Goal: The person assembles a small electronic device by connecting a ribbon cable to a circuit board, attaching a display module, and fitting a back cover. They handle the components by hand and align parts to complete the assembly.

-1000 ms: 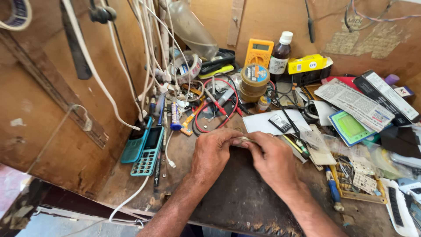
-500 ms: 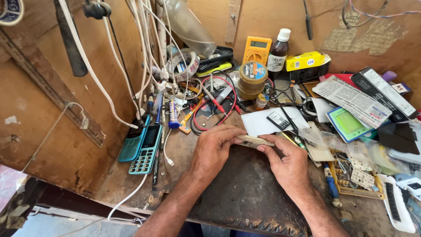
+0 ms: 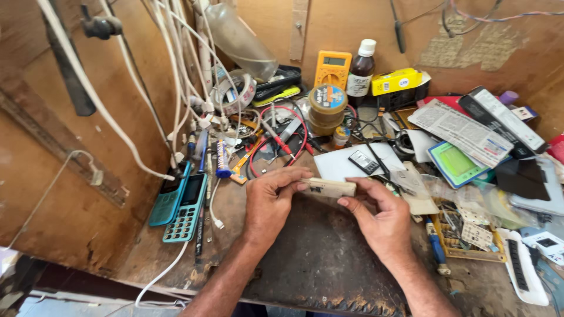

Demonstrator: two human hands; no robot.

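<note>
Head view: only 1 camera, looking down on a crowded repair bench
Left hand (image 3: 269,199): fingers and thumb closed on the left end of a small cream rectangular piece (image 3: 329,187)
Right hand (image 3: 379,216): fingertips pinched on the right end and near edge of the same piece, thumb underneath as far as can be seen
Cream piece: held level between both hands, just above the dark mat (image 3: 317,264), near the middle of the bench
Left of the hands: 2 teal keypad phones (image 3: 179,202) lying side by side, with white cables (image 3: 176,88) hanging down the wooden wall above them
Far side: a yellow multimeter (image 3: 332,68), a dark bottle with a white cap (image 3: 360,73), a stack of round tins (image 3: 326,108), red and black probe leads (image 3: 282,141)
Right side: a white sheet (image 3: 343,164) with a small dark part on it, a green-faced panel (image 3: 455,163), a blue-handled screwdriver (image 3: 436,249)
Risk, slip: the grip is at the tips only, so the piece could likely twist free and drop among the clutter
Risk, snag: cables and leads lie close to the left hand, so a wide elbow move might drag them or nudge the phones off the near edge
Risk, loss: any loose small part would be hard to find in the litter to the right
</note>
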